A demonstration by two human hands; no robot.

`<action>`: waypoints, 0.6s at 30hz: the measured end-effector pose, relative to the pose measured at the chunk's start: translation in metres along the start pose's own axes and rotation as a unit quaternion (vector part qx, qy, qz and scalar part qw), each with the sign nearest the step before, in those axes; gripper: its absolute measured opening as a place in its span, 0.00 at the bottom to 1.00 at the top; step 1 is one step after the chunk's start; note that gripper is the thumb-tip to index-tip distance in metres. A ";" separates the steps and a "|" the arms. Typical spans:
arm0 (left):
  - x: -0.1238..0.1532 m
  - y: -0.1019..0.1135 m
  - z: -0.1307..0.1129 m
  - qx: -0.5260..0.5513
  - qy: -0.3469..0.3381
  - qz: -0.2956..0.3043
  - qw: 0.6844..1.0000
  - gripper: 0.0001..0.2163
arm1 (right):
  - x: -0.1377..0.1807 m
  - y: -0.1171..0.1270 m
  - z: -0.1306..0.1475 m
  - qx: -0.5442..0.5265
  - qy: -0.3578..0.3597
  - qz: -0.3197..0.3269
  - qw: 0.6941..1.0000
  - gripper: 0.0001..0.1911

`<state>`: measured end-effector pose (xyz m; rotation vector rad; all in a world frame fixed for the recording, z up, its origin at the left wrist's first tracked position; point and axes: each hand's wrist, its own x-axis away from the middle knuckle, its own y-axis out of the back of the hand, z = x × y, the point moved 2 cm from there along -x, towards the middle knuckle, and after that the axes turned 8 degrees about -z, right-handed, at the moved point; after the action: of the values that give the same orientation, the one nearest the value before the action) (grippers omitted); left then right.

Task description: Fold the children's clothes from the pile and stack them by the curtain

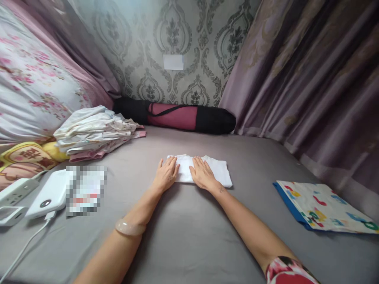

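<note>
A white folded cloth (219, 170) lies flat on the grey bed sheet (177, 232) in the middle of the view. On its left end rests my left hand (167, 172), palm down with the fingers stretched out. My right hand (203, 172) lies flat on the middle of the cloth, its fingers pointing away from me. Part of the cloth is hidden under both hands. A pale bangle is on my left forearm.
At left are a pile of folded clothes (97, 130), a power strip (19, 191), a white power bank (49, 195) with a cable, and a blurred packet (86, 191). A black and maroon long bag (174, 117) lies by the wall. A patterned folded item (322, 205) lies right.
</note>
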<state>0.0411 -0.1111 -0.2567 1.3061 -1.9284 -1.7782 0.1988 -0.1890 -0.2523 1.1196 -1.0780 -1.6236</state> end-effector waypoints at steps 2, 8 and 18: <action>0.000 -0.001 0.006 0.010 0.021 -0.004 1.000 0.21 | -0.002 -0.006 0.004 -0.003 -0.003 0.012 1.000 0.31; -0.004 -0.005 0.024 0.034 0.086 -0.035 0.995 0.19 | -0.011 -0.010 0.016 -0.004 -0.009 -0.009 1.000 0.32; -0.004 -0.007 0.030 0.065 0.116 -0.059 0.989 0.17 | -0.017 -0.020 0.032 0.009 0.008 -0.027 1.000 0.32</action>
<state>0.0262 -0.0860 -0.2683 1.6235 -1.8987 -1.4908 0.1687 -0.1618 -0.2603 1.1810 -1.0617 -1.6466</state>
